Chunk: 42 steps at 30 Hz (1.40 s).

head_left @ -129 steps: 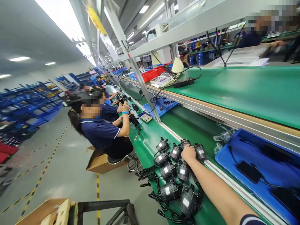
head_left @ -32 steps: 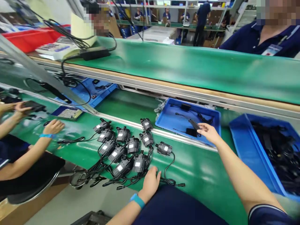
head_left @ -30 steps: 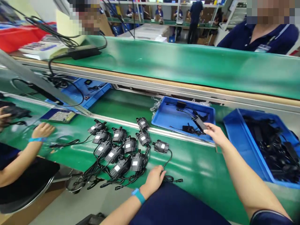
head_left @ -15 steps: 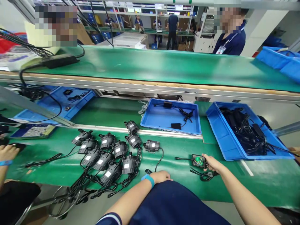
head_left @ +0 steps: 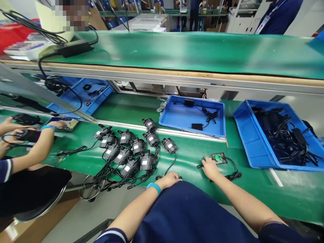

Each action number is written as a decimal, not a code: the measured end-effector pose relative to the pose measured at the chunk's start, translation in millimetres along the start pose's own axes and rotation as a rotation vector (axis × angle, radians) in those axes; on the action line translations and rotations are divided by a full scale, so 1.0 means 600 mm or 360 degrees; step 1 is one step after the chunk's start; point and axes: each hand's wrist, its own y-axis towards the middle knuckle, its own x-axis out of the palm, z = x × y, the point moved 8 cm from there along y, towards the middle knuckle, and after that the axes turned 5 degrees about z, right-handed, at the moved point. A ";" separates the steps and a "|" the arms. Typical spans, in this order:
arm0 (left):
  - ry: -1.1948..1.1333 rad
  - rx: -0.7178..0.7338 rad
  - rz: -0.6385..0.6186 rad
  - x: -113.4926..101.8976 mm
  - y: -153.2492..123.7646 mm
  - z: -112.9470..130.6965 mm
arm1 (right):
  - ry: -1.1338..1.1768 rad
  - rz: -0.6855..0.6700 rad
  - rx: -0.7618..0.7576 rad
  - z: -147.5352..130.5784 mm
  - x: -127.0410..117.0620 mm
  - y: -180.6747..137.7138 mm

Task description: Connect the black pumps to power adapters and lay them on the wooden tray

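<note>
My right hand (head_left: 210, 168) is closed on the short cable at the left side of a small black box with a green circuit board (head_left: 218, 158). The cable's plug (head_left: 199, 166) pokes out left of my fingers. A longer lead (head_left: 236, 173) leaves the box's right side and lies coiled on the bench. My left hand (head_left: 171, 180) rests curled at the bench's front edge, with a dark plug end (head_left: 180, 177) showing at its fingertips. Just above it lies one black pump (head_left: 169, 145), its cable running down to this hand. Several more black pumps (head_left: 136, 147) with white labels are grouped to the left.
A shallow blue tray (head_left: 192, 131) with two small black boxes and cables stands behind. At the right is a deeper blue bin (head_left: 244, 135) full of black adapters and cables. A shelf (head_left: 177, 54) crosses above the bench. A co-worker's arm (head_left: 37, 148) works at the left.
My right hand has gone from the box's right side to the cable on its left. The box has turned slightly. My left hand stays near the front edge; the whole view has shifted.
</note>
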 end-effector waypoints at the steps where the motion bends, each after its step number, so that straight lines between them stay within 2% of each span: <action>1: -0.0088 0.0047 0.0074 -0.007 -0.006 0.007 | 0.0000 -0.0006 -0.0008 -0.003 0.003 -0.001; 5: -0.0379 0.0301 0.0394 -0.051 -0.054 0.045 | 0.0130 -0.0006 -0.0079 -0.013 -0.012 -0.010; 7: -0.0498 0.0387 0.0442 -0.068 -0.089 0.065 | 0.0255 -0.0023 -0.0162 -0.035 -0.031 -0.026; 10: -0.0671 0.0521 0.0406 -0.083 -0.146 0.098 | 0.0746 -0.0028 -0.0288 -0.090 -0.074 -0.063; 13: -0.0637 0.0658 0.0496 -0.101 -0.195 0.127 | 0.1261 0.0008 -0.0400 -0.150 -0.129 -0.103; 16: -0.0504 0.0717 0.0589 -0.112 -0.224 0.141 | 0.1396 -0.0011 -0.0494 -0.197 -0.165 -0.130; 20: -0.0344 0.0799 0.0615 -0.114 -0.242 0.157 | 0.1443 -0.0047 -0.0563 -0.223 -0.178 -0.142; 25: -0.0237 0.0896 0.0625 -0.112 -0.256 0.172 | 0.1472 -0.0074 -0.0541 -0.218 -0.173 -0.142; 30: -0.0192 0.0873 0.0774 -0.115 -0.250 0.160 | 0.1457 -0.0090 -0.0496 -0.217 -0.173 -0.142; 33: -0.0326 0.0772 0.0839 -0.118 -0.239 0.145 | 0.1459 -0.0096 -0.0467 -0.217 -0.174 -0.142; 37: -0.0575 0.0738 0.0768 -0.121 -0.240 0.146 | 0.1508 -0.0203 -0.0439 -0.220 -0.171 -0.141; 42: -0.0340 0.0943 0.0673 -0.132 -0.266 0.185 | 0.1573 -0.0207 -0.0452 -0.228 -0.191 -0.142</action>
